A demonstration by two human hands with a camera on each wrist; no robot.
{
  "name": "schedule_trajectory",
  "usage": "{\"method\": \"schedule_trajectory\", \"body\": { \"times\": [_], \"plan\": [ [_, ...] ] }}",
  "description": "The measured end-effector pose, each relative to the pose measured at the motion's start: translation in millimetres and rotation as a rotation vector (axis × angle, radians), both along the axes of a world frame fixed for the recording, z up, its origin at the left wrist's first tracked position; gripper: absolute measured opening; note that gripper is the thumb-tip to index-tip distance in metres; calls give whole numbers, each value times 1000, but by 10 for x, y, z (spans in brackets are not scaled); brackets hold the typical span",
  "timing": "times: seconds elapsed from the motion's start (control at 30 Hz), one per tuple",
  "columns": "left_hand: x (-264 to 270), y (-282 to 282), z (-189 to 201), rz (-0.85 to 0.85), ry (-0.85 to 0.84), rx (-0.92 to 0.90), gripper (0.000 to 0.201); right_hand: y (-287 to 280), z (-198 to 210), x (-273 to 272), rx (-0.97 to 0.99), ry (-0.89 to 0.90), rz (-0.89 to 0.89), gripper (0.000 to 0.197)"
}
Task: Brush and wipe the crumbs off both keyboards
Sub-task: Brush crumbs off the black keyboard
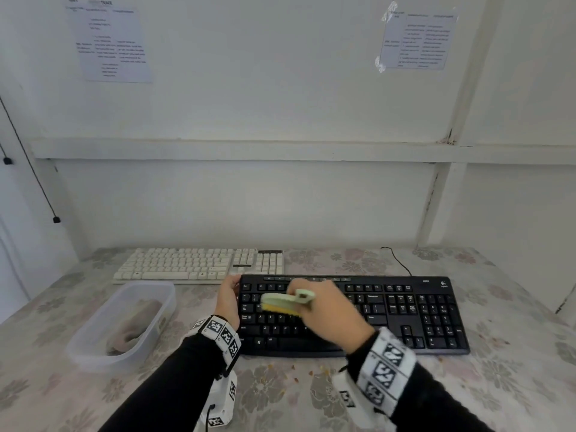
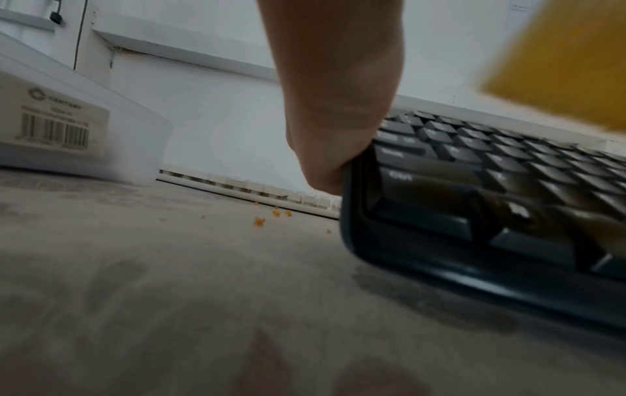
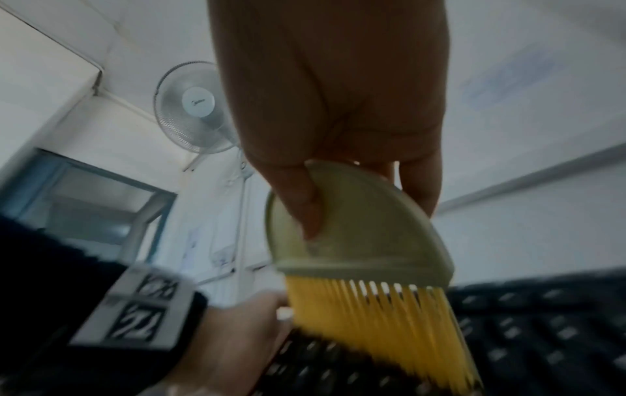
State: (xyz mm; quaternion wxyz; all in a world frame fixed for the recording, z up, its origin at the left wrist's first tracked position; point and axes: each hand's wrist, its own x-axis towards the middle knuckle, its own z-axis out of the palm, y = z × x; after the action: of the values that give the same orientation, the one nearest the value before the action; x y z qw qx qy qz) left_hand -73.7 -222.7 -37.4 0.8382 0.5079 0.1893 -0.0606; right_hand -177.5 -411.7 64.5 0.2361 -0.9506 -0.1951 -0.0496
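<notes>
A black keyboard (image 1: pixel 405 310) lies in front of me on the flowered tablecloth, and a white keyboard (image 1: pixel 199 265) lies behind it to the left. My right hand (image 1: pixel 330 310) grips a pale green brush (image 1: pixel 288 299) with yellow bristles (image 3: pixel 372 321), which touch the black keyboard's left-hand keys (image 3: pixel 542 335). My left hand (image 1: pixel 229 299) holds the black keyboard's left end (image 2: pixel 359 187), fingers curled round its far corner. Orange crumbs (image 2: pixel 271 217) lie on the cloth left of the black keyboard, and more crumbs (image 1: pixel 308 371) lie in front of it.
A clear plastic tub (image 1: pixel 124 325) with a beige cloth (image 1: pixel 137 325) inside stands left of my left hand. A black cable (image 1: pixel 397 260) runs from the black keyboard toward the wall. The wall with a ledge closes off the table's far side.
</notes>
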Motion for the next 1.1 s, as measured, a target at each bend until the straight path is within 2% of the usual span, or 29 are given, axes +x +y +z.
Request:
{"method": "schedule_trajectory", "body": {
  "times": [0.17, 0.3, 0.43, 0.47, 0.53, 0.57, 0.63, 0.7, 0.83, 0.97, 1.1],
  "plan": [
    [-29, -13, 30, 10, 0, 13, 36, 455, -160, -23, -29, 59, 114, 13],
    [-22, -16, 34, 3, 13, -25, 39, 400, -206, -65, -79, 144, 137, 12],
    [35, 2, -24, -25, 22, -52, 34, 260, -56, -97, -192, 133, 135, 6],
    [45, 6, -40, -30, 25, -53, 34, 234, 5, -101, -223, 126, 126, 7],
    [40, -1, -46, -37, 21, -48, 35, 205, 102, -91, -264, 112, 70, 23],
    [40, -3, -47, -35, 13, -40, 36, 206, 134, -80, -236, 90, 48, 23],
    [31, -2, -37, -32, -4, -35, 35, 248, 122, -56, -128, 65, 34, 12],
    [32, -2, -35, -25, -15, -38, 33, 293, 54, -59, -64, 109, 70, 6],
    [13, -5, -22, -26, -6, -60, 31, 250, -125, -95, -110, 178, 130, 3],
    [1, -12, -20, -43, 2, -74, 34, 184, 58, -152, -227, 119, 107, 17],
    [-5, -14, -4, -29, -13, -84, 32, 222, 118, -119, -178, 67, 117, 13]
  ]
}}
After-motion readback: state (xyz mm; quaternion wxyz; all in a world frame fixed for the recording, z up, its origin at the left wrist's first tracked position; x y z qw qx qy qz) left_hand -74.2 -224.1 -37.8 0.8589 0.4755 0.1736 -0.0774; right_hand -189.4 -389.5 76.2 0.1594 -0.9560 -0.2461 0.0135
